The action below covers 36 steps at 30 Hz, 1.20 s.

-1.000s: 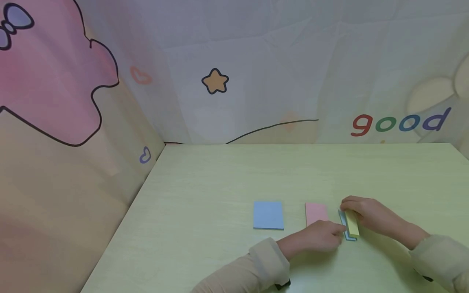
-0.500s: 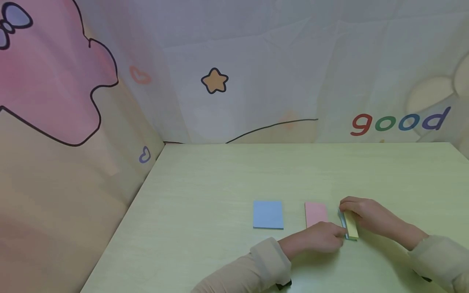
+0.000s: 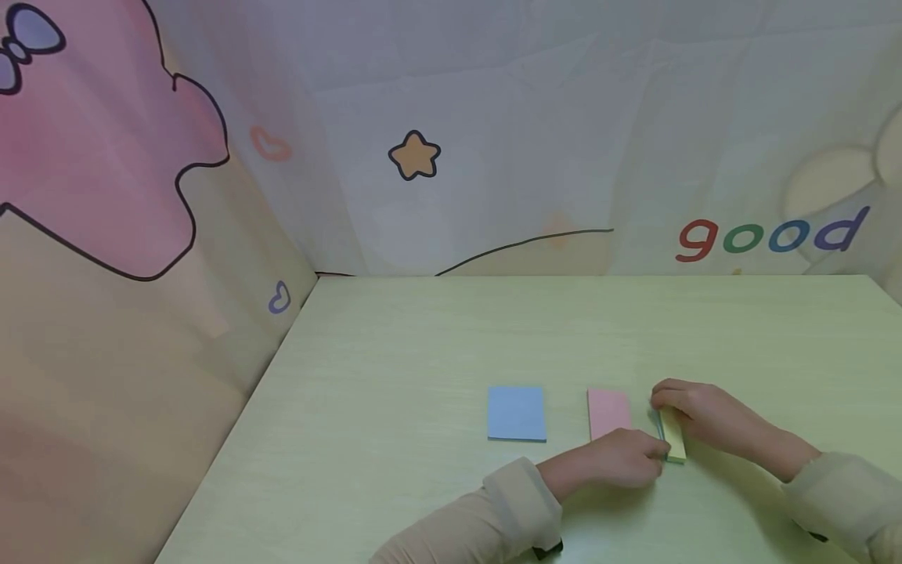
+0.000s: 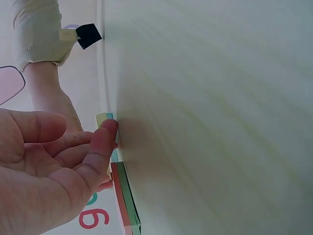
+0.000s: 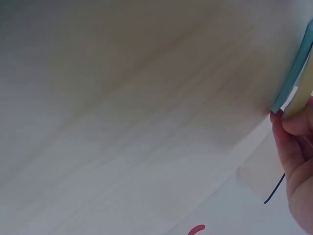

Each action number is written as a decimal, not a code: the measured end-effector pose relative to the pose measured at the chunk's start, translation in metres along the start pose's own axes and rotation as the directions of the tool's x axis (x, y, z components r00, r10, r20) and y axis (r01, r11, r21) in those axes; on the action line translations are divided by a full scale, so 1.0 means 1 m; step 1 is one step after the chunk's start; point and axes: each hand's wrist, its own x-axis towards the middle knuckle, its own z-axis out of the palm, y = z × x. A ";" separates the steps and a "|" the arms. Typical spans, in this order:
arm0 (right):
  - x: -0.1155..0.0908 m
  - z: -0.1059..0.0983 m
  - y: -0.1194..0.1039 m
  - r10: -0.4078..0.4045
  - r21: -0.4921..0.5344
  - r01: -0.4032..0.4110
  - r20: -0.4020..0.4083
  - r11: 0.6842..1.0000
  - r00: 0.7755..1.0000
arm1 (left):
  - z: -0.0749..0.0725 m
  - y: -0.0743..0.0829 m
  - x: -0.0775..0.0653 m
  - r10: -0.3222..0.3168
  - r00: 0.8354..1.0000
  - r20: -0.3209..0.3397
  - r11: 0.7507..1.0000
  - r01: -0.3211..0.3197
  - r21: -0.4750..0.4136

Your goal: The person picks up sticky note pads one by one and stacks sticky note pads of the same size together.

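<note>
A narrow yellow sticky-note pad (image 3: pixel 674 440) lies over a light-blue pad (image 5: pixel 295 68), of which only a thin left edge shows in the head view. With thumb and fingertips, my right hand (image 3: pixel 712 417) pinches the far end of the yellow pad; a fingertip touches the end of the blue one. The right wrist view shows a small gap between the two pads. My left hand (image 3: pixel 623 457) touches the near left side of the pair with its index finger, its thumb held apart. Just beyond the left hand lies a pink sticky-note pad (image 3: pixel 608 410), partly hidden by it.
A square blue sticky-note pad (image 3: pixel 517 413) lies left of the pink pad on the pale wooden table (image 3: pixel 395 352). Green layers (image 4: pixel 128 196) show under the pink pad in the left wrist view. A printed cloth backdrop (image 3: pixel 507 157) rises behind the table.
The yellow pad has shifted left over the light-blue pad, so less of the blue shows. The right hand has moved slightly left, and the left hand's index finger slightly right and nearer.
</note>
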 end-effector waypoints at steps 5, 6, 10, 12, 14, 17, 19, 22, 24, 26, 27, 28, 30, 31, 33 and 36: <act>-0.001 0.002 0.001 -0.006 0.004 0.006 -0.009 1.000 1.000 | 0.001 0.001 0.001 0.002 1.000 0.005 1.000 -0.002 0.010; -0.001 0.002 0.001 -0.005 0.002 0.005 -0.009 1.000 1.000 | 0.001 0.001 0.001 -0.001 1.000 0.006 1.000 0.000 0.013; -0.001 0.003 0.001 0.002 0.000 -0.002 0.000 1.000 1.000 | 0.001 0.001 0.002 -0.021 1.000 0.005 1.000 0.021 0.020; -0.002 0.003 0.001 0.007 -0.011 -0.007 0.004 1.000 1.000 | 0.001 0.000 0.002 -0.028 1.000 0.003 0.999 0.028 0.022; -0.002 0.003 0.000 0.011 -0.025 -0.011 0.004 1.000 1.000 | 0.001 0.000 0.003 -0.028 1.000 0.002 0.999 0.028 0.023; -0.002 0.003 0.000 0.021 -0.043 -0.020 0.004 0.999 1.000 | 0.002 -0.001 0.003 -0.015 1.000 0.000 1.000 0.015 0.020; -0.001 0.002 0.000 0.028 -0.056 -0.028 0.007 0.998 1.000 | 0.002 -0.001 0.004 -0.011 1.000 -0.002 1.000 0.011 0.017; -0.001 0.001 -0.001 0.037 -0.067 -0.036 0.017 0.997 0.999 | 0.002 -0.001 0.004 -0.011 1.000 -0.002 1.000 0.011 0.013; -0.001 0.000 -0.001 0.046 -0.076 -0.043 0.028 0.996 0.999 | 0.002 -0.001 0.004 -0.015 1.000 -0.002 1.000 0.015 0.012; -0.001 -0.001 -0.001 0.057 -0.077 -0.053 0.044 0.996 0.997 | 0.002 -0.001 0.003 -0.011 1.000 0.000 1.000 0.011 0.012; -0.001 -0.001 -0.001 0.062 -0.077 -0.058 0.051 0.995 0.997 | 0.002 -0.001 0.003 -0.012 1.000 -0.001 1.000 0.012 0.011; -0.001 -0.002 -0.002 0.070 -0.082 -0.065 0.058 0.994 0.996 | 0.002 0.000 0.003 -0.012 1.000 -0.001 1.000 0.012 0.010; -0.001 -0.003 -0.002 0.088 -0.078 -0.082 0.068 0.994 0.994 | 0.002 0.000 0.003 -0.012 1.000 0.000 1.000 0.012 0.008; -0.001 -0.003 -0.002 0.097 -0.071 -0.092 0.069 0.993 0.993 | 0.002 0.000 0.003 -0.010 1.000 0.002 1.000 0.010 0.006; 0.000 -0.004 -0.003 0.123 -0.064 -0.120 0.051 0.991 0.991 | 0.002 0.000 0.003 -0.011 1.000 0.003 1.000 0.011 0.009; 0.002 -0.005 -0.005 0.219 -0.042 -0.218 0.016 0.975 0.976 | 0.002 0.000 0.003 -0.013 1.000 0.007 1.000 0.013 0.014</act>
